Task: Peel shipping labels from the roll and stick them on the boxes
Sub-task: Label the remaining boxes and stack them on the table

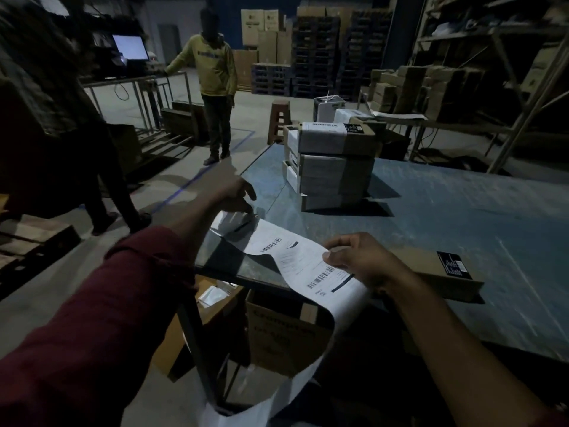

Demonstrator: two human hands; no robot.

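A long white strip of shipping labels (295,257) with barcodes runs across the near left corner of the blue table (446,211) and hangs down over the edge toward the floor. My left hand (235,192) holds the strip's far end at the table corner, fingers curled on it. My right hand (360,260) pinches the strip's right edge, thumb on top. A flat brown box (437,274) with a black sticker lies on the table just behind my right hand. A stack of labelled boxes (332,167) stands further back on the table.
Under the table stand open cartons (283,331). A person in a yellow top (215,75) stands on the floor ahead, another person's legs (101,180) at left. A brown stool (279,120), shelving with boxes (431,90) and stacked pallets (314,57) lie beyond.
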